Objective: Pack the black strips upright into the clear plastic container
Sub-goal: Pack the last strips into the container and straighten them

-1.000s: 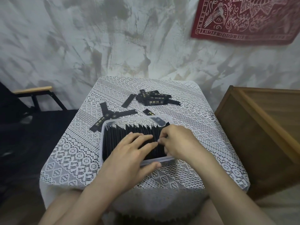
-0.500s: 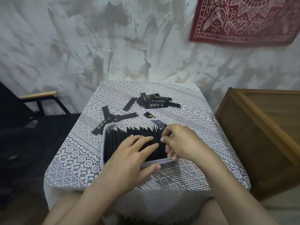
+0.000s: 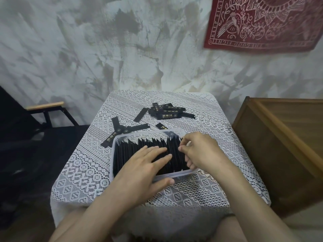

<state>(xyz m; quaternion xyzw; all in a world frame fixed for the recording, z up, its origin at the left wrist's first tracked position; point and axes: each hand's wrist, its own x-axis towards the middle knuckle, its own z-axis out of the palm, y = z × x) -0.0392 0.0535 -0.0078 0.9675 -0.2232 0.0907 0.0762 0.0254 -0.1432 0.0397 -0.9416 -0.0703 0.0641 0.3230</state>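
Note:
A clear plastic container (image 3: 116,137) sits on the lace-covered table, packed with several black strips (image 3: 132,151) standing on edge. My left hand (image 3: 139,170) lies flat on top of the packed strips, fingers spread, thumb against the container's near wall. My right hand (image 3: 201,151) is at the container's right end, its thumb and fingers pinching the edges of the rightmost strips. Loose black strips lie beyond the container: a pile (image 3: 167,113) at the far middle and a few crossed ones (image 3: 120,131) at the far left.
The table (image 3: 78,168) wears a white lace cloth and stands against a mottled grey wall. A wooden crate (image 3: 283,147) is close on the right. A dark chair with a wooden armrest (image 3: 44,106) stands at the left. A red cloth (image 3: 262,23) hangs on the wall.
The view has tilted up slightly. My right hand's fingers shifted a little at the right end of the strips. My left hand stays pressed on the strips.

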